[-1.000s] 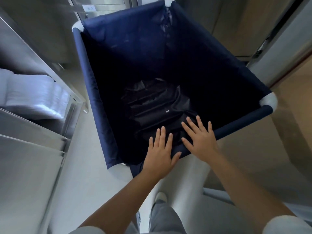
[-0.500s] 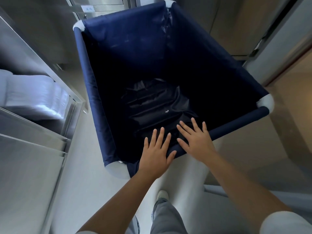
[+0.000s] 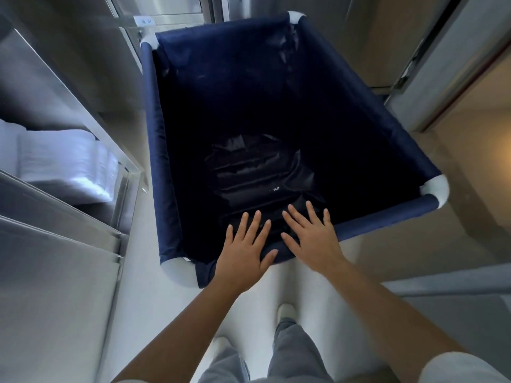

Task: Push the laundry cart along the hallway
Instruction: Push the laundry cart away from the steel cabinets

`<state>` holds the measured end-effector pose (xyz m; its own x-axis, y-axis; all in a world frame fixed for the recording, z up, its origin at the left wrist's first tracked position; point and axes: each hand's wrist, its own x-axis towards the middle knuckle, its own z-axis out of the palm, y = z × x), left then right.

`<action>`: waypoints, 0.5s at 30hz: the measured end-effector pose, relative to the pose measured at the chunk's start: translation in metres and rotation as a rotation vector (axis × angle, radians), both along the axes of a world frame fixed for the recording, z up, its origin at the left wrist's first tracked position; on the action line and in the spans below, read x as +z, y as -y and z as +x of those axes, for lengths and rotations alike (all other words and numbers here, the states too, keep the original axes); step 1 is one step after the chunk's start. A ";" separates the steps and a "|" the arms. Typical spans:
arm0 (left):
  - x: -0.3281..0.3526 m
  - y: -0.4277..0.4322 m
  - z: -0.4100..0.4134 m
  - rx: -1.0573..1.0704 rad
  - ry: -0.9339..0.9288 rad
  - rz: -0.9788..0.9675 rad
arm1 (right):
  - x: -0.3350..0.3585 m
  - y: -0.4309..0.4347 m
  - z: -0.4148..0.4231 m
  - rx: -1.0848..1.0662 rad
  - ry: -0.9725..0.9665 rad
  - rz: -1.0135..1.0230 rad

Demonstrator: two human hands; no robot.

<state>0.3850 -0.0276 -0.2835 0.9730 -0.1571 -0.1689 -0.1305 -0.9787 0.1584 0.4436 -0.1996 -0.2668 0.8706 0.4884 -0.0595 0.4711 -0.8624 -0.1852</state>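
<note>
The laundry cart (image 3: 157, 150) is a deep navy fabric bin on a frame with white corner joints, filling the middle of the view. Dark crumpled fabric (image 3: 249, 172) lies at its bottom. My left hand (image 3: 246, 252) rests flat on the cart's near rim bar, fingers spread. My right hand (image 3: 312, 239) lies flat on the same bar just to the right, fingers spread too. Neither hand wraps around the bar.
A metal shelf unit (image 3: 69, 194) holding folded white linens (image 3: 66, 164) stands close along the cart's left side. Walls and a door frame (image 3: 414, 67) sit to the right. My feet in pale shoes (image 3: 286, 310) are on the light floor behind the cart.
The cart has rolled forward and slightly right, away from me, past the shelf unit. Both hands stayed flat on the near rim and moved with it.
</note>
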 end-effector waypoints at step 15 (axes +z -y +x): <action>0.011 -0.093 -0.071 -0.058 0.121 0.020 | -0.007 -0.107 -0.102 -0.085 0.088 0.059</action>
